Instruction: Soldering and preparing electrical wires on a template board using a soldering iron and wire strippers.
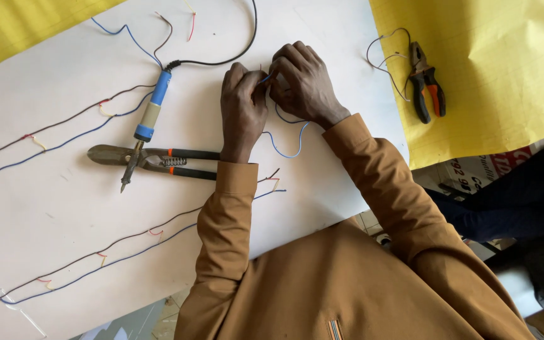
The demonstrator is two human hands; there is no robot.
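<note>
A white table [322, 189] is spread with long wire runs. Both forearms are extended over it. The left hand [242, 104] and right hand [303, 79] are brought together, fingers pinched on a thin blue wire [284, 148] looping beneath them. One tin snips [155, 160] and one soldering iron [149, 116] lie left; one pliers [427, 85] lies right.

Both hands, left hand [242, 104] and right hand [303, 82], pinch a thin blue wire [284, 148] between their fingers above the white board [64, 208].
</note>
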